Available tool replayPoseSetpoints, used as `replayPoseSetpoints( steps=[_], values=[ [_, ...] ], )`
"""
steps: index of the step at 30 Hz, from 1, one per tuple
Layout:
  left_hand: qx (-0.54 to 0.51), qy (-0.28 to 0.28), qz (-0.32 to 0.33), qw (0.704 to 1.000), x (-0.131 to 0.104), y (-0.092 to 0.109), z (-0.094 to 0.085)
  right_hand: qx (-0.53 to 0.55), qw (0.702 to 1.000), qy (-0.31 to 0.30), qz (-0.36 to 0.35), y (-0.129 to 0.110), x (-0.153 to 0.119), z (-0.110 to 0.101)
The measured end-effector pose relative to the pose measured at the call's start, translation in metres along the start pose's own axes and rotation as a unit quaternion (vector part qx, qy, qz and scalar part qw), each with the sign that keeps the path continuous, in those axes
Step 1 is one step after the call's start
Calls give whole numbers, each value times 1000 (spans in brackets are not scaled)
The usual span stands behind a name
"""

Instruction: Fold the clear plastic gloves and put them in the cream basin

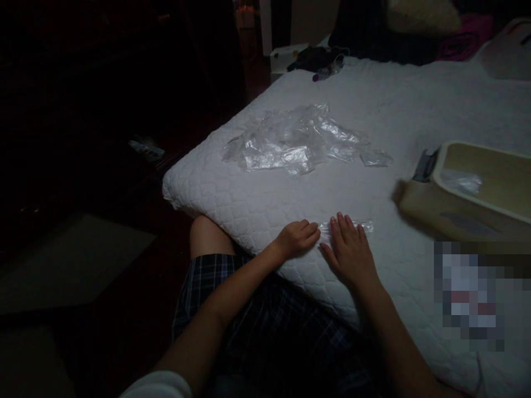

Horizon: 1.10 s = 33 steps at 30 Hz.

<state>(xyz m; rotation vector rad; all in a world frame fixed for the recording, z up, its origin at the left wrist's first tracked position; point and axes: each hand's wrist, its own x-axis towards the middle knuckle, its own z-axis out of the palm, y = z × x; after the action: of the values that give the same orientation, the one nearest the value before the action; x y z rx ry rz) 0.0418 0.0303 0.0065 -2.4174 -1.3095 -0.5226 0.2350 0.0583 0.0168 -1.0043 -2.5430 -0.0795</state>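
A narrow, folded clear plastic bag (367, 226) lies on the white quilted bed near its front edge. My left hand (297, 239) is closed at the bag's left end, its fingers curled over it. Flat across the bag's middle rests my right hand (348, 246), fingers stretched out and the thumb apart, hiding part of the plastic. Beyond both hands, a crumpled pile of clear plastic bags (286, 141) is spread over the bed.
A beige plastic bin (464, 213) stands at the right, with some clear plastic (460, 181) inside. Near the far edge lies a bottle (329, 71). A pixelated patch covers something at lower right. The bed (207, 182) drops off to a dark floor on the left.
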Motion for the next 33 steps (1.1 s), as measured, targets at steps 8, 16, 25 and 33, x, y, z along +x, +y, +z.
replayPoseSetpoints(
  steps=[8,16,25,33],
  values=[
    [1,-14,36,999,-4,-7,-5,2,998,-56,11,1,-9,8],
    [-72,-57,85,992,-32,-26,-16,2,998,-62,12,3,-9,13],
    [-107,-172,37,979,-44,-18,-27,7,997,-72,21,4,-9,14],
    [-130,-138,-1,982,-31,-10,-27,10,997,-76,16,7,-11,17]
  ],
)
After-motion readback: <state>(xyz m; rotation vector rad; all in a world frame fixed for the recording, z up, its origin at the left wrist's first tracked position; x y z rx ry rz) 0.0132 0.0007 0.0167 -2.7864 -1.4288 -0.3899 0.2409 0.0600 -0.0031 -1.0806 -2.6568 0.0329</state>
